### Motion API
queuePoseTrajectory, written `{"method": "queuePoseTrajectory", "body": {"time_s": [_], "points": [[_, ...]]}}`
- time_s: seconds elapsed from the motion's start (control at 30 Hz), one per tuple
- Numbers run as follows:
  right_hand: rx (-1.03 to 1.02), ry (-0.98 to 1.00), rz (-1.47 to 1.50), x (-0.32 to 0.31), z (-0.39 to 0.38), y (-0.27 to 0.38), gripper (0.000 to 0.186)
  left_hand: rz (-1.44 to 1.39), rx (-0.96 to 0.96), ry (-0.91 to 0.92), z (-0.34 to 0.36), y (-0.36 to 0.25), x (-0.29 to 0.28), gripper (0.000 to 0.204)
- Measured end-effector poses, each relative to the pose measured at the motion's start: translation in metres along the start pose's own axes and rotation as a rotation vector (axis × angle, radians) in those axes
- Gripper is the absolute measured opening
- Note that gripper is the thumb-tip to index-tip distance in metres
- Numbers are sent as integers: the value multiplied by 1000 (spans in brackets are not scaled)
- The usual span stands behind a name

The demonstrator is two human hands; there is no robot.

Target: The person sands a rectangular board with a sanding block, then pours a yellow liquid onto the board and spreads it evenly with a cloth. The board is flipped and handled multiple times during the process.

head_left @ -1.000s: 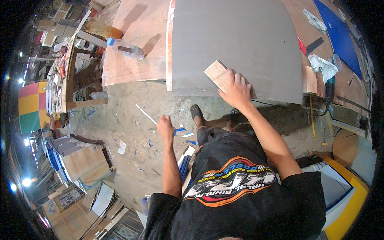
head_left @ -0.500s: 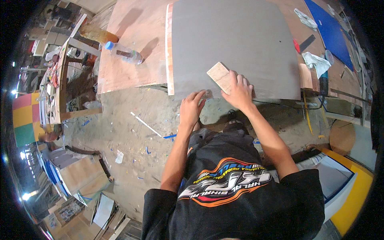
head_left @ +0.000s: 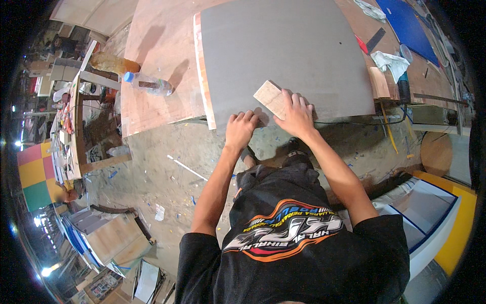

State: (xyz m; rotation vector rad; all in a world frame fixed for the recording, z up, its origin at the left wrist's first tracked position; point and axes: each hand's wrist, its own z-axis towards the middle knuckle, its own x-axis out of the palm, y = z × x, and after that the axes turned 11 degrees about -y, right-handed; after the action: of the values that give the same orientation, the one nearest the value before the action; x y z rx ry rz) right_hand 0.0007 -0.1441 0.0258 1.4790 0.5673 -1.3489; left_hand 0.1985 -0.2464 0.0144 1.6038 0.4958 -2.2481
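Note:
A flat wooden block (head_left: 271, 99) lies on the large grey panel (head_left: 278, 50), and my right hand (head_left: 297, 115) is closed around its near right end. The block sits at a slant, its far left end uncovered. At the panel's near edge, left of the block, my left hand (head_left: 240, 129) has its fingers bent over the edge; its thumb is hard to see. A pale, reddish-striped strip (head_left: 203, 76) runs along the panel's left side. The panel rests on a plywood table (head_left: 162, 109).
On the table's left lies a clear bottle with a blue cap (head_left: 149, 84). To the right are a white cloth (head_left: 391, 64), a dark power tool (head_left: 403, 88) with a cord, and a blue sheet (head_left: 407, 28). Scraps litter the floor (head_left: 152, 177); a white-and-blue box (head_left: 422, 215) stands behind right.
My left hand has moved slightly forward, and its fingers have curled at the panel edge. My right hand still holds the block in nearly the same place. The view has shifted a little.

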Motion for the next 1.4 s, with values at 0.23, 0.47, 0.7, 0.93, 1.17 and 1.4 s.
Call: {"method": "queuePoseTrajectory", "body": {"time_s": [0.23,0.47,0.7,0.93,1.17,1.4], "points": [[10,13,12,-2,1,0,91,70,-7,31,-8,9,-1,14],[-5,-25,18,0,1,3,91,-62,-171,23,-25,23,-5,19],[6,-2,20,-1,2,6,91,-364,-414,-141,-30,28,-1,14],[7,11,13,0,3,6,92,-734,-807,-391,-43,42,-12,14],[0,4,7,1,3,6,93,-971,-993,-506,-71,47,-25,37],[34,51,0,-5,6,11,94,-1140,-1335,-516,-138,47,-33,35]]}}
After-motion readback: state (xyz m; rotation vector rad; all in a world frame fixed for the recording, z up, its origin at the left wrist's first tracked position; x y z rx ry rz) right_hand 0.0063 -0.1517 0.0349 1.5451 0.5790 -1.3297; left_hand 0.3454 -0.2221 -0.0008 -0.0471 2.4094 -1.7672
